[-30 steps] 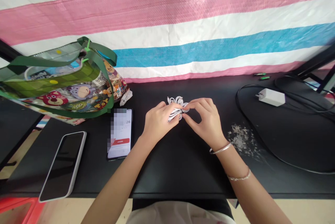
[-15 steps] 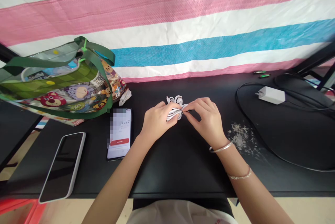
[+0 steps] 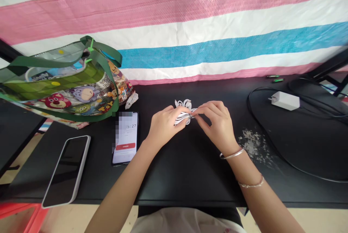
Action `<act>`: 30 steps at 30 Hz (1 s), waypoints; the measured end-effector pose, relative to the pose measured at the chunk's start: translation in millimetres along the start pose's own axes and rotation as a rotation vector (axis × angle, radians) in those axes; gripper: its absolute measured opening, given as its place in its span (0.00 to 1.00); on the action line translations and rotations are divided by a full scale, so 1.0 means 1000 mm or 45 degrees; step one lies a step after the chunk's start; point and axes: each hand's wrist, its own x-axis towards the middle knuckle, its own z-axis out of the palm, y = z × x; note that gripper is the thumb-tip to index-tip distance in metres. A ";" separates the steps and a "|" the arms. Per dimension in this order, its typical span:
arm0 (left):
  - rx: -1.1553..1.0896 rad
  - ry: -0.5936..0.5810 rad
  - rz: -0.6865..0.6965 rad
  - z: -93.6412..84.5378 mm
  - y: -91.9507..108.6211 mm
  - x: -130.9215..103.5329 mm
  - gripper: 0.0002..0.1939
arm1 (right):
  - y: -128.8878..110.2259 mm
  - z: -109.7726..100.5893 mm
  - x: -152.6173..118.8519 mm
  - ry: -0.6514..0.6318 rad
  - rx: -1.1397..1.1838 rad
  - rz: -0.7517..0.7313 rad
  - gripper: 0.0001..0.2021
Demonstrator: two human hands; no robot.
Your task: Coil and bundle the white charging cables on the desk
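A big striped sheet (image 3: 179, 33) in pink, white and blue hangs behind the black tabletop (image 3: 179, 178), with pale floor below its front edge. On the left, a character-print bag (image 3: 81, 88) with green straps stands on it, a red stool (image 3: 34, 218) low beside the corner. A black cable (image 3: 261, 127) sprawls over the right side, near the white power adapter (image 3: 285, 101) and a patch of pale crumbs (image 3: 254, 146). A dark-screened phone (image 3: 65, 171) lies left of the lit phone (image 3: 126, 138). At the middle, over the tabletop, is the bundled white cable (image 3: 183, 115): the left hand (image 3: 164, 126) has its fingers gripping the coils, and the right hand (image 3: 216, 124) pinches fingertips together at the bundle's right side.
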 end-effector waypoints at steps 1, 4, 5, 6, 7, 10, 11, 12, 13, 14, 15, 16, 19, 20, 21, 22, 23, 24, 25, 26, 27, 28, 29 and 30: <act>0.000 -0.011 0.004 0.000 0.000 0.000 0.08 | 0.000 -0.001 0.000 0.005 -0.007 -0.013 0.07; 0.002 -0.039 0.016 0.001 0.000 0.000 0.08 | -0.001 -0.002 0.001 0.004 0.015 -0.030 0.08; 0.002 -0.039 0.021 0.001 -0.001 0.000 0.08 | -0.001 -0.002 0.001 -0.007 0.034 -0.025 0.07; 0.001 -0.035 0.025 0.002 -0.001 -0.001 0.08 | -0.001 -0.002 0.001 -0.020 0.055 -0.019 0.07; 0.000 -0.027 0.025 0.002 -0.001 -0.001 0.08 | -0.001 -0.002 0.001 -0.036 0.075 -0.013 0.07; -0.010 -0.016 0.018 0.001 -0.001 0.000 0.08 | -0.002 -0.002 0.001 -0.072 0.102 -0.005 0.06; -0.014 -0.018 0.014 0.000 -0.001 0.000 0.08 | -0.002 -0.002 0.001 -0.077 0.098 -0.004 0.05; -0.018 -0.023 0.011 0.000 -0.001 0.000 0.08 | -0.002 -0.002 0.001 -0.080 0.093 -0.003 0.05; -0.021 -0.025 0.009 -0.001 -0.001 0.000 0.08 | -0.002 -0.003 0.001 -0.083 0.086 -0.001 0.05; -0.023 -0.026 0.007 -0.002 0.000 0.001 0.08 | -0.002 -0.003 0.002 -0.087 0.080 -0.001 0.04; -0.024 -0.025 0.005 -0.002 0.000 0.001 0.08 | -0.002 -0.003 0.002 -0.091 0.077 -0.002 0.04; -0.024 -0.024 0.004 -0.003 0.000 0.001 0.08 | -0.002 -0.004 0.002 -0.096 0.075 -0.007 0.04; -0.019 -0.027 0.001 -0.004 0.001 0.002 0.08 | -0.001 -0.004 0.003 -0.098 0.071 -0.019 0.03; -0.019 -0.030 0.002 -0.004 0.001 0.002 0.08 | -0.001 -0.004 0.003 -0.094 0.069 -0.020 0.03; -0.020 -0.034 0.002 -0.004 0.001 0.002 0.08 | 0.000 -0.004 0.003 -0.089 0.066 -0.018 0.03; -0.021 -0.036 0.003 -0.004 0.001 0.002 0.09 | 0.000 -0.004 0.002 -0.085 0.063 -0.014 0.04; -0.022 -0.038 0.002 -0.003 0.001 0.002 0.09 | 0.000 -0.004 0.002 -0.081 0.059 -0.011 0.04; -0.024 -0.041 0.000 -0.003 0.001 0.002 0.09 | 0.000 -0.004 0.002 -0.075 0.057 -0.009 0.04; -0.025 -0.042 -0.003 -0.002 0.001 0.002 0.08 | 0.000 -0.004 0.002 -0.068 0.056 -0.008 0.04; -0.028 -0.045 -0.005 -0.002 0.001 0.002 0.08 | -0.001 -0.004 0.002 -0.060 0.055 -0.005 0.05; -0.032 -0.049 -0.006 -0.001 0.001 0.002 0.08 | -0.001 -0.004 0.003 -0.054 0.056 -0.002 0.05; -0.037 -0.053 -0.005 -0.001 0.001 0.002 0.07 | -0.002 -0.004 0.003 -0.051 0.058 0.001 0.06; -0.041 -0.059 -0.004 -0.001 0.001 0.002 0.07 | -0.002 -0.005 0.003 -0.050 0.062 0.005 0.07; -0.044 -0.067 -0.004 0.000 0.001 0.002 0.07 | -0.002 -0.005 0.003 -0.050 0.067 0.009 0.07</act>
